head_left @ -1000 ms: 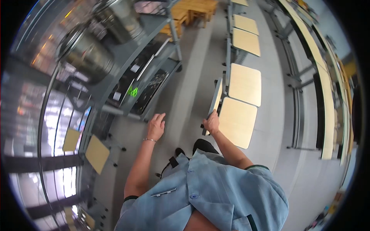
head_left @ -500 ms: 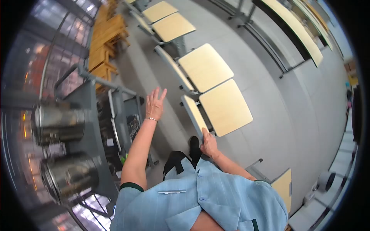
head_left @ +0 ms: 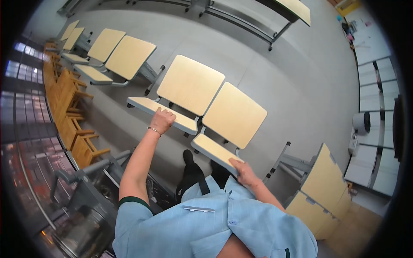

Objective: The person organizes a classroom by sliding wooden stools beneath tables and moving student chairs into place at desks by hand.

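Note:
Two joined pale-wood chairs with grey edges stand in front of me, each showing a broad square panel and a narrower near panel. My left hand (head_left: 163,120) has its fingers curled over the left chair's near panel (head_left: 183,122). Around the outer end of the right chair's near panel (head_left: 215,150), my right hand (head_left: 244,173) is closed. Beyond these lie the left broad panel (head_left: 191,84) and the right broad panel (head_left: 234,114), which neither hand touches.
More paired chairs (head_left: 129,56) continue to the left. Wooden stools (head_left: 84,146) line the window side. A grey trolley (head_left: 92,189) carrying a metal pot (head_left: 84,232) stands at my left. At right are folded wooden panels (head_left: 325,185); a long table (head_left: 297,8) is at the back.
My left hand, spread in the air before, now holds the left chair's near panel. My right hand stays on the right chair. The view has turned, and the trolley now sits lower left.

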{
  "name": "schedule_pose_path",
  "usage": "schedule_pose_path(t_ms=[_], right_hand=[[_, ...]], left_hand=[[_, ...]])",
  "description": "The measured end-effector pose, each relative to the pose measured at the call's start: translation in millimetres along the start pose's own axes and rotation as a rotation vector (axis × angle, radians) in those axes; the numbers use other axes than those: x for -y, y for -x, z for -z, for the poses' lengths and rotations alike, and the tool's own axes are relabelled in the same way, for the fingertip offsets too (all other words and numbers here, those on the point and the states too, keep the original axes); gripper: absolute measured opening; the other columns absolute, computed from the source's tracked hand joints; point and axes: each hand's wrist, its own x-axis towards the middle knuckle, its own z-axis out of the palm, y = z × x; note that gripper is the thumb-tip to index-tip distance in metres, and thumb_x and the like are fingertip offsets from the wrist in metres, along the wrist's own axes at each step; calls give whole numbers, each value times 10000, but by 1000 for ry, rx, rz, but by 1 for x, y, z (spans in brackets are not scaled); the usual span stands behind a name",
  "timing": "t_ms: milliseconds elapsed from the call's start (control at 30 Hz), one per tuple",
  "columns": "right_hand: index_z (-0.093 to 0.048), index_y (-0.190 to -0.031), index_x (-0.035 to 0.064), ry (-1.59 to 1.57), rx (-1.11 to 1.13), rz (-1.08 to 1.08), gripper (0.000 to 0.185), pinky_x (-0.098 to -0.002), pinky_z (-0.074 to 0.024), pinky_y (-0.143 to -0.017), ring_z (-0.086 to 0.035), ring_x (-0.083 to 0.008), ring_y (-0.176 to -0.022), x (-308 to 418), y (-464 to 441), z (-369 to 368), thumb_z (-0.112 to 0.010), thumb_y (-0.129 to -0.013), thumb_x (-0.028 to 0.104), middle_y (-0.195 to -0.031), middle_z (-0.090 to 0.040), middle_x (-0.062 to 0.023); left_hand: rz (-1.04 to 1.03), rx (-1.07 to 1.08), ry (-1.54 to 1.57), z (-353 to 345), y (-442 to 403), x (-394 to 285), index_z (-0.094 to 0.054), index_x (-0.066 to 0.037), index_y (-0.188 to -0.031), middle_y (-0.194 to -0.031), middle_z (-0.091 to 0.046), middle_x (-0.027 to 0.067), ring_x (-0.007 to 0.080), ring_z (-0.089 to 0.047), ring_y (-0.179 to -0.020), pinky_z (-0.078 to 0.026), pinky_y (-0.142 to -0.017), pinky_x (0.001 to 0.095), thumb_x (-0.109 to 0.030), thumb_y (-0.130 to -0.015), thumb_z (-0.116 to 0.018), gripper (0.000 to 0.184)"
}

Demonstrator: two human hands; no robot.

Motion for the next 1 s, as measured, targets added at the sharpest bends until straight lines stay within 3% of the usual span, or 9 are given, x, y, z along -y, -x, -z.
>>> schedule_pose_path(t_ms=[33, 167, 433, 567, 733, 1000], right_hand=[[-464, -1280, 90, -2, -25, -31, 695, -430, -433, -837, -553, -346, -1078, 0, -5, 1, -572, -611, -64, -1270, -529, -173], [-519, -1236, 145, 152, -69, -219, 635, -419, -437, -822, -588, -321, -1021, -17, -40, 53, -550, -637, -62, -1187, -596, -133], [-651, -1060, 168, 275, -262, -452, 486, -415, -474, -742, -633, -291, -892, -101, -144, 146, -563, -627, -36, -941, -675, -110], [-669, -1014, 156, 341, -347, -396, 459, -427, -493, -693, -635, -310, -825, -154, -210, 206, -541, -621, -44, -880, -670, -126], [-677, -1021, 138, 299, -270, -401, 472, -438, -501, -683, -622, -361, -793, -188, -286, 284, -521, -623, -61, -884, -663, -158], [-677, -999, 136, 299, -310, -424, 479, -432, -491, -652, -616, -354, -773, -293, -422, 411, -468, -610, -50, -859, -657, -163]], left_hand=[[-53, -11, -3, 1, -8, 4, -542, -140, -665, -676, -588, 20, 209, -608, -703, -444, -661, 393, -105, -705, -595, 75], [-98, 59, 80, 6, -81, 23, -545, -128, -737, -717, -613, 27, 215, -618, -734, -462, -634, 377, -128, -659, -671, 149], [-132, -72, 126, -15, -236, 71, -522, -115, -728, -675, -597, 51, 235, -613, -683, -484, -578, 383, -112, -642, -691, 189], [-154, -95, 108, -21, -328, 109, -515, -109, -725, -668, -597, 60, 246, -615, -666, -486, -563, 393, -98, -662, -667, 164], [-161, -66, 102, -36, -427, 150, -521, -108, -731, -681, -607, 54, 239, -619, -696, -493, -571, 381, -124, -661, -690, 184], [-180, -48, 114, -53, -624, 225, -535, -103, -724, -701, -636, 49, 235, -632, -708, -512, -602, 374, -187, -657, -741, 233]])
